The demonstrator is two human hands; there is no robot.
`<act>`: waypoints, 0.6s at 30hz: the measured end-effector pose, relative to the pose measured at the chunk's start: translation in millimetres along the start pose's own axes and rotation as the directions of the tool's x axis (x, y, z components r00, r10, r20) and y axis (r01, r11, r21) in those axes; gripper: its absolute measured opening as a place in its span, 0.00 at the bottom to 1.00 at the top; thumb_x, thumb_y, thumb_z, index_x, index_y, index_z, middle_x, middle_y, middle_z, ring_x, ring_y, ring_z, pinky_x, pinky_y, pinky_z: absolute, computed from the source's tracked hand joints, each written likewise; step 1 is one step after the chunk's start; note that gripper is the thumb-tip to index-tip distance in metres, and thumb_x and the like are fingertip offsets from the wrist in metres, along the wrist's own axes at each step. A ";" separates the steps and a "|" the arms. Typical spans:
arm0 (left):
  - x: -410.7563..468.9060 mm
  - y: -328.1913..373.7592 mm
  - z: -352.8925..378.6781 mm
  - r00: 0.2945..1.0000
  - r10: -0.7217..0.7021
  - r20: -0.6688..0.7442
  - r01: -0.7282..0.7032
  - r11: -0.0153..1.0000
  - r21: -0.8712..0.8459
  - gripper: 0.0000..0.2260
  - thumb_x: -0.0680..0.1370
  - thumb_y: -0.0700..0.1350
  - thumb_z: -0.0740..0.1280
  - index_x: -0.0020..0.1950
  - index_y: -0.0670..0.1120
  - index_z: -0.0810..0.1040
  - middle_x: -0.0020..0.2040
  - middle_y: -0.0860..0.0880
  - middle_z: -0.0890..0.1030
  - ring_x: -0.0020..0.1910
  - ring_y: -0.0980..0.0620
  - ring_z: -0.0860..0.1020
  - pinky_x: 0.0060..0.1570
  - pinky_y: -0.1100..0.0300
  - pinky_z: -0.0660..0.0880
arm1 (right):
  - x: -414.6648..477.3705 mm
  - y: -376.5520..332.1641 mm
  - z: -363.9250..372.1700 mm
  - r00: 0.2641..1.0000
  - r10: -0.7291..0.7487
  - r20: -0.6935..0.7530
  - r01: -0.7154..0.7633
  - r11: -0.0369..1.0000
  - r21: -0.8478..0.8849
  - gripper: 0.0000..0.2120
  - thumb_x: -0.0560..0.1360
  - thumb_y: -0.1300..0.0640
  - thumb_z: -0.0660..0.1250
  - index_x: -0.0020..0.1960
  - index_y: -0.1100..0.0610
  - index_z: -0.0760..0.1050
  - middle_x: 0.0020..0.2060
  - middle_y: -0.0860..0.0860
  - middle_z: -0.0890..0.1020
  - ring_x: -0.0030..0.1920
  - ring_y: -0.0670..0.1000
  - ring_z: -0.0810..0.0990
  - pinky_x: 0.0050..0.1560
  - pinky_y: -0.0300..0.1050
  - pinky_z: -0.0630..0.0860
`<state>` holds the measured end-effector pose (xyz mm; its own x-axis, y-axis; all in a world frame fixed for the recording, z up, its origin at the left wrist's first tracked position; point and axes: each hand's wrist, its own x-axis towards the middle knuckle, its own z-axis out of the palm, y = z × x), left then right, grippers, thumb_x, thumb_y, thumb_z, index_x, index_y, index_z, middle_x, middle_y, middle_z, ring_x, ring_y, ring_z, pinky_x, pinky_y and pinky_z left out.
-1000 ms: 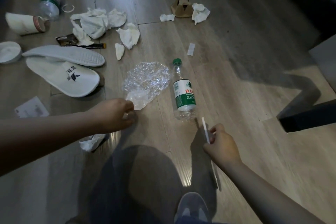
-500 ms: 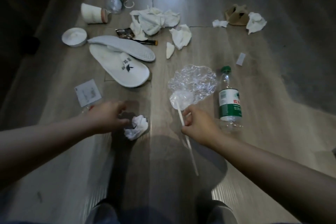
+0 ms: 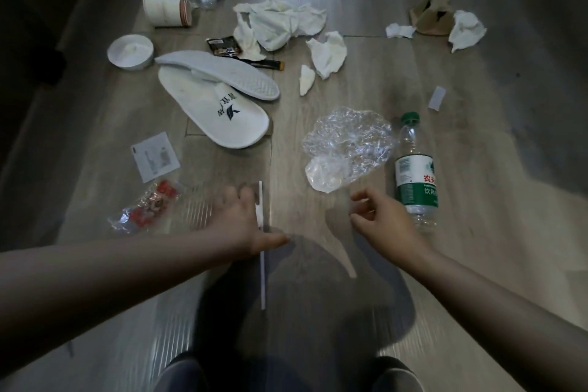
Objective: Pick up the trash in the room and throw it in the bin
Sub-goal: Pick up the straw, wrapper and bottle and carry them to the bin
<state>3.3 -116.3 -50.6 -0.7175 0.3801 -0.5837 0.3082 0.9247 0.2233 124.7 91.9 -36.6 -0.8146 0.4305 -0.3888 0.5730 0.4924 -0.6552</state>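
The stick (image 3: 262, 280) is pinched mid-length by the left hand (image 3: 241, 226), while the wrap (image 3: 348, 146) is found just beyond the slack, empty right hand (image 3: 383, 221).

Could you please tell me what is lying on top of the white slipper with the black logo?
A second slipper, sole up, lies across the logo slipper's far end, hiding that part.

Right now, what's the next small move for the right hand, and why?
Probably reach the right hand forward to pinch the wrap: that hand is empty and the wrap lies just ahead, while the left hand holds the stick.
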 end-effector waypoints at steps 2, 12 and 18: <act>1.4 6.5 3.4 1.000 -0.008 -0.012 0.008 0.999 0.036 0.46 0.65 0.66 0.72 0.73 0.47 0.56 0.68 0.43 0.61 0.66 0.41 0.64 0.62 0.50 0.67 | -2.2 6.9 -1.6 1.000 0.017 -0.004 -0.017 1.000 0.007 0.13 0.72 0.61 0.68 0.56 0.55 0.75 0.41 0.47 0.80 0.42 0.46 0.79 0.41 0.38 0.74; 19.7 -10.3 -1.3 0.996 0.055 -0.075 -0.069 0.978 -0.196 0.24 0.69 0.39 0.73 0.61 0.45 0.65 0.57 0.45 0.67 0.47 0.49 0.71 0.40 0.59 0.68 | 0.4 8.0 0.1 1.000 0.006 0.003 -0.006 0.997 0.082 0.13 0.73 0.60 0.67 0.57 0.53 0.74 0.42 0.46 0.80 0.42 0.45 0.79 0.41 0.37 0.74; 16.9 -29.1 -15.6 0.995 0.012 -0.100 -0.048 0.932 -0.359 0.23 0.69 0.39 0.74 0.59 0.49 0.67 0.46 0.53 0.71 0.41 0.58 0.71 0.34 0.64 0.69 | 2.0 7.0 6.1 1.000 -0.001 0.027 -0.002 0.993 0.116 0.12 0.73 0.61 0.67 0.56 0.53 0.74 0.43 0.49 0.81 0.44 0.47 0.80 0.47 0.43 0.77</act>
<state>-27.5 -136.5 -54.8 -0.7722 0.3917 -0.5003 0.0972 0.8510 0.5162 126.6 91.6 -46.0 -0.8170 0.4100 -0.4055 0.5606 0.4001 -0.7250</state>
